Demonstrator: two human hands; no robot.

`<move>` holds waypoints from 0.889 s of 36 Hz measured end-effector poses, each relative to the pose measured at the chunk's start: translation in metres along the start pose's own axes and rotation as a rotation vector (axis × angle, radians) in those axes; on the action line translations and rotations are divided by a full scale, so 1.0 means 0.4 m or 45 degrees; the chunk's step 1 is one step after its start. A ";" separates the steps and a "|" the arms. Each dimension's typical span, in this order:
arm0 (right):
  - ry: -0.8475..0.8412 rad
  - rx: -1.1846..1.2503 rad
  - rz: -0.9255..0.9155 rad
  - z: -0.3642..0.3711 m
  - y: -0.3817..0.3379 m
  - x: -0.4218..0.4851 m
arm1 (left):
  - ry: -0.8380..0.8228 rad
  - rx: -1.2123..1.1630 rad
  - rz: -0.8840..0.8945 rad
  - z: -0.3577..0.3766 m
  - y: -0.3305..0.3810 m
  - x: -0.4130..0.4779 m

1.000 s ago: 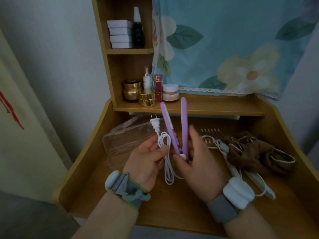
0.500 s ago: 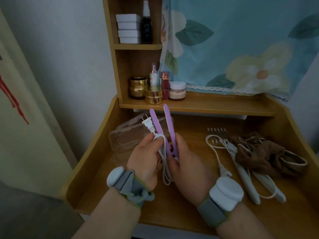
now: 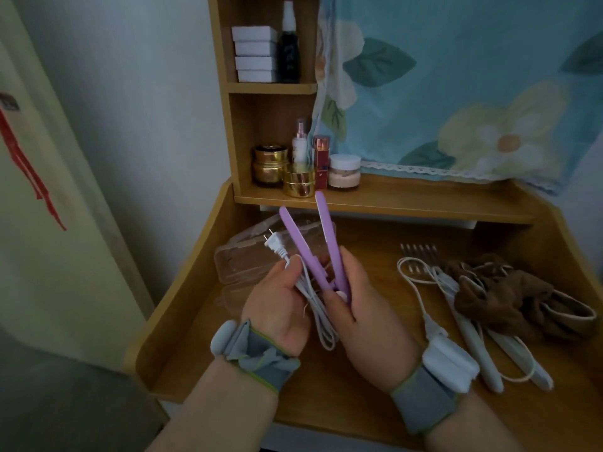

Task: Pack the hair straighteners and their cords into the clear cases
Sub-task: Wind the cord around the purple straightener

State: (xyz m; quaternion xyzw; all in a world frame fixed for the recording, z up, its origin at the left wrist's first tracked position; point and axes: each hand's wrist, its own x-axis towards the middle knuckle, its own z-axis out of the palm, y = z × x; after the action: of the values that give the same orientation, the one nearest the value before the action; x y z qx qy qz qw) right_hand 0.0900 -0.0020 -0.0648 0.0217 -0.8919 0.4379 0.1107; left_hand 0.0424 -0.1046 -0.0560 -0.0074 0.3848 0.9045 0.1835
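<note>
Hands have swung left: right hand (image 3: 359,308) grips the purple straightener (image 3: 321,252), left hand (image 3: 277,301) pinches its bundled cord (image 3: 313,295), nearing the clear case (image 3: 248,259).

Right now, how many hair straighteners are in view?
2: a purple straightener held in both hands, a white straightener lying on the desk at right by the brown cloth.

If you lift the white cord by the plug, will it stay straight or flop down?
Probably flop. The white cord already sags in loose loops below the left hand, so it looks soft and bendy. Only the plug seems stiff. It looks thin, so likely light too.
</note>
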 end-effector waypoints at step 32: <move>-0.142 -0.546 -0.126 -0.035 0.038 0.083 | 0.106 0.876 0.508 -0.025 0.120 0.021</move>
State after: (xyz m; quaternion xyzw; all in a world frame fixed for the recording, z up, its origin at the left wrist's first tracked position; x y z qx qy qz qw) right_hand 0.0582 0.0202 -0.0610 0.0655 -0.9672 0.2305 0.0845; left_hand 0.0170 -0.1394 -0.0309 0.0927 0.6662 0.7397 -0.0196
